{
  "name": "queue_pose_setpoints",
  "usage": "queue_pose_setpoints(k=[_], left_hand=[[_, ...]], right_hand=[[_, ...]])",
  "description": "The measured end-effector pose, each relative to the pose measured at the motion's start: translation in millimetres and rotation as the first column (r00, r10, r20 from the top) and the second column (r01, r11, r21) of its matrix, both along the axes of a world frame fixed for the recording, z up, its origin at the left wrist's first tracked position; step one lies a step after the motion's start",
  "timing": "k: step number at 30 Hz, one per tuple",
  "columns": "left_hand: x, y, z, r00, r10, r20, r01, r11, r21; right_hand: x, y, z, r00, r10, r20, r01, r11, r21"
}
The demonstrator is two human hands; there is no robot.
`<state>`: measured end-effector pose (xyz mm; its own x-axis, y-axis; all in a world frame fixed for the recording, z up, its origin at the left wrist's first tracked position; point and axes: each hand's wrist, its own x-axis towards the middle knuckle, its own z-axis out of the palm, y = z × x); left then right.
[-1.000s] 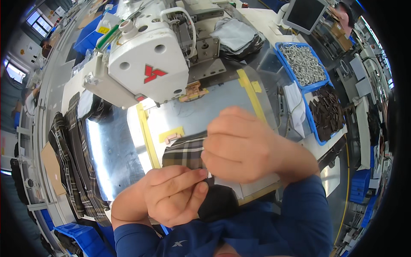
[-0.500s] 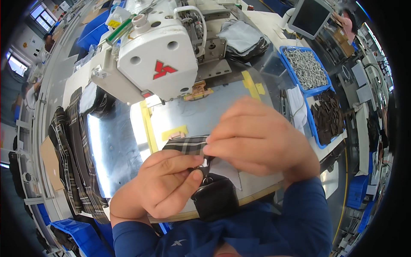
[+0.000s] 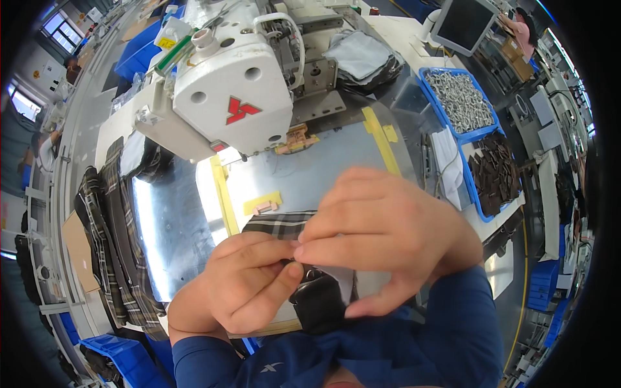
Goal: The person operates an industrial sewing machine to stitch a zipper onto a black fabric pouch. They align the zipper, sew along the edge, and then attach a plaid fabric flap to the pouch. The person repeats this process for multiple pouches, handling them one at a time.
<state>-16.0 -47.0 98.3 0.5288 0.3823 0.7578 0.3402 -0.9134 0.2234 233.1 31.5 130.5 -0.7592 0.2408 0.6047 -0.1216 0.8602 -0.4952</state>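
Cloth in dark plaid with pale stripes lies on the near part of the machine bed, its lower side running in under both hands. Just nearer the body: a black, smooth, leather-like square piece, close against the person's front, upper edge partly under the fingers.

Left hand: thumb and forefinger pinch a small dark piece, mostly covered; its shape cannot be made out. Right hand: fingertips meet the left forefinger's tip; thumb spread away, down by the black piece's right edge. Whether the right fingers grasp anything, cannot tell.

Beyond the hands, a shiny grey metal plate with yellow tape strips along its sides; a small pink block sits by a short piece of tape near the cloth. Above stands a white sewing-machine head with a red emblem.

Right side: a blue plastic tray of silvery metal fittings, and next to it a blue plastic tray of dark brown strips. Left side: folded lengths of brown-grey plaid fabric. Far upper right, a person in a pink top.
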Motion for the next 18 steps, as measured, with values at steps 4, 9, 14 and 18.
queue_pose_setpoints(k=[4,9,14,18], left_hand=[[1,0,-2,0.998,0.031,0.051,-0.031,0.999,0.009],[-2,0,5,1.000,0.018,-0.003,-0.018,1.000,-0.017],[-16,-7,30,0.983,0.098,0.153,-0.050,0.956,-0.289],[-22,-6,40,0.957,0.200,0.209,-0.076,0.871,-0.485]], right_hand=[[-9,-5,-19,0.992,-0.092,-0.085,0.107,0.975,0.196],[-11,-4,-23,0.990,-0.094,-0.103,0.116,0.966,0.230],[-12,-8,-22,0.990,-0.056,-0.132,0.089,0.962,0.256],[-11,-10,-17,0.990,-0.058,-0.128,0.088,0.965,0.246]])
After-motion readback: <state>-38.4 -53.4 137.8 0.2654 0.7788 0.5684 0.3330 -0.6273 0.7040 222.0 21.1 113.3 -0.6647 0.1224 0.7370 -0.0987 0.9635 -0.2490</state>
